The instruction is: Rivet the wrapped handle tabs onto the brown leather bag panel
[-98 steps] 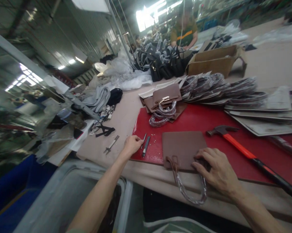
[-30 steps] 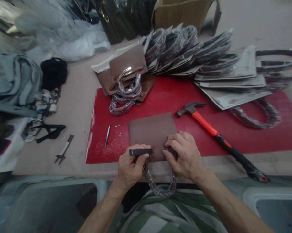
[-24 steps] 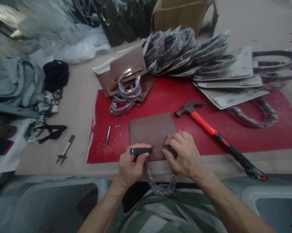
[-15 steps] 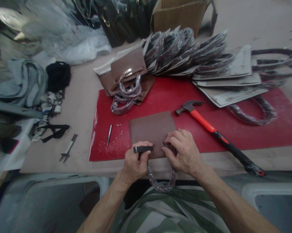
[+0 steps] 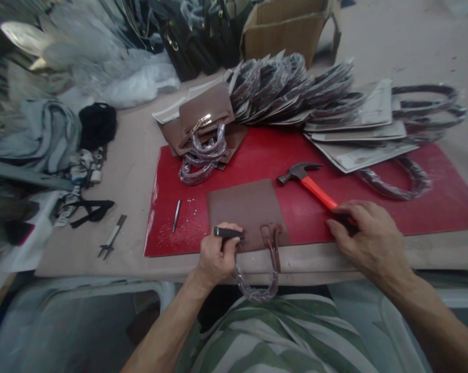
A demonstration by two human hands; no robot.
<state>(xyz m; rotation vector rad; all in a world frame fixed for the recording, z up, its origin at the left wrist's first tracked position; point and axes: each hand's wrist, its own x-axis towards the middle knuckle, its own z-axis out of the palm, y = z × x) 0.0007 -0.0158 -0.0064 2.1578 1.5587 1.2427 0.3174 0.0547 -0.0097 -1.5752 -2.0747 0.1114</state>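
A brown leather bag panel point(image 5: 246, 210) lies flat on the red mat point(image 5: 377, 207), its plastic-wrapped handle point(image 5: 261, 280) hanging over the table's front edge. My left hand point(image 5: 217, 256) is closed round a dark metal punch point(image 5: 226, 232), whose upper end sticks out above the fist at the panel's lower left corner. My right hand point(image 5: 368, 239) lies over the black grip of a hammer point(image 5: 309, 180) with an orange shaft, fingers curled onto it, to the right of the panel.
A second thin punch point(image 5: 176, 215) and tiny rivets lie on the mat's left part. Finished brown panels point(image 5: 202, 122) and wrapped dark panels point(image 5: 292, 85) are stacked behind. Snips point(image 5: 111, 243) lie on the table at left, a cardboard box point(image 5: 286, 28) at the back.
My right hand has left the bag panel's handle base and moved right onto the hammer's grip. My left hand keeps the punch at the panel's lower left corner.
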